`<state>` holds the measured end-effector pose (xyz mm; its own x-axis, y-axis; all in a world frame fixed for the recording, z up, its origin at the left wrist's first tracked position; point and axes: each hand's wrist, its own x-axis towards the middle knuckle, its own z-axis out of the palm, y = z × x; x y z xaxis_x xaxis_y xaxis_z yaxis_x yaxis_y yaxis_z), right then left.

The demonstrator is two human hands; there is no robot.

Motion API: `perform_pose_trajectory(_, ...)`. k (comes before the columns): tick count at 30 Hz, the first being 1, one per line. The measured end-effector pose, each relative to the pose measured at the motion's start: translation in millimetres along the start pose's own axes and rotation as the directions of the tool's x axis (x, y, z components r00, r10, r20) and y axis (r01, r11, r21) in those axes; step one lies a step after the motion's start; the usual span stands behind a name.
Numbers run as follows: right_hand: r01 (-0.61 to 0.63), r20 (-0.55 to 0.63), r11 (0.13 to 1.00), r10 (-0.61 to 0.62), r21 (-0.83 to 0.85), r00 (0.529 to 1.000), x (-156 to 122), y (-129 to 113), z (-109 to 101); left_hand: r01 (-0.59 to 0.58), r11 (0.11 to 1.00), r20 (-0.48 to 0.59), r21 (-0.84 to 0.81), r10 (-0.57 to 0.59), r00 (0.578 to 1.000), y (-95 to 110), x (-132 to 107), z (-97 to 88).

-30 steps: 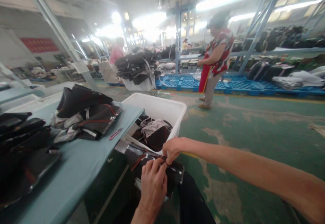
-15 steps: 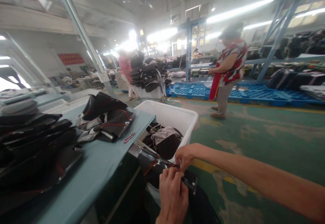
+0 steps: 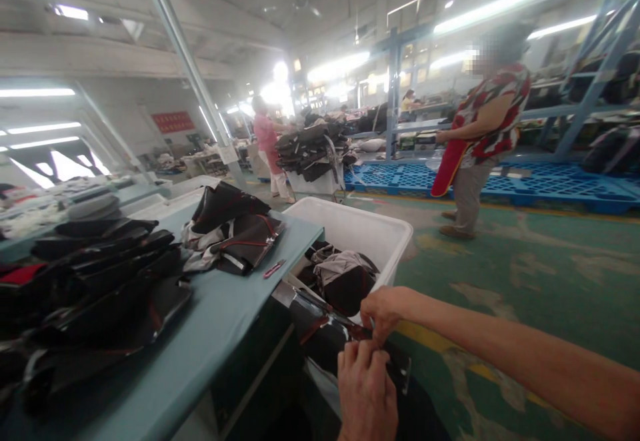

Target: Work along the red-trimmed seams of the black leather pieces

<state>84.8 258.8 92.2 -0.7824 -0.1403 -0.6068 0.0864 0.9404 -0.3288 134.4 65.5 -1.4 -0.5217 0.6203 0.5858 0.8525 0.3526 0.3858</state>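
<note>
Beside the bin (image 3: pixel 350 218), just off the edge of the bench (image 3: pixel 235 334), I've got the dark piece (image 3: pixel 320 344) over my lap, lying along a metal strip (image 3: pixel 285 293) that shows at the bench edge. How far the strip runs under the cloth: can't tell.

Right hand (image 3: pixel 384 311): fingers bent down, pinching the piece near its upper edge. Left hand (image 3: pixel 367 384): fingers curled over the same edge from my side, tips right next to the right hand's. Left thumb is hidden, so can't say if that one is a full pinch or just pressure.

My take on doing this well: left pins, right does the fine work. Fingertips close together so the edge can't buckle between them. Light pull along the strip, no sideways drag, or the brown trim (image 3: pixel 315 329) likely skews. Small bites; smooth flat before each new grip. Piece looks floppy, so its loose end wants support on my lap. Watch the right wrist: it's close to the bin rim, could snag. Snips (image 3: pixel 274 268), or something like it, lie on the bench, clear of both hands.
</note>
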Motion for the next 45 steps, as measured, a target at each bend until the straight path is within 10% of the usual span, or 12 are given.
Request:
perform_pose_trajectory(22, 0.019, 0.153, 0.978, -0.051, 0.207, 0.987, -16, 11, -2, -0.118, 0.992, 0.152, 0.036, 0.111, 0.982, 9, 10, -19.6)
perform_pose_trajectory(45, 0.062, -0.225, 0.931, 0.021, 0.359, 0.974, -76, 13, 44, -0.227, 0.97, 0.158, -0.086, 0.238, 0.958, -11, 13, -23.0)
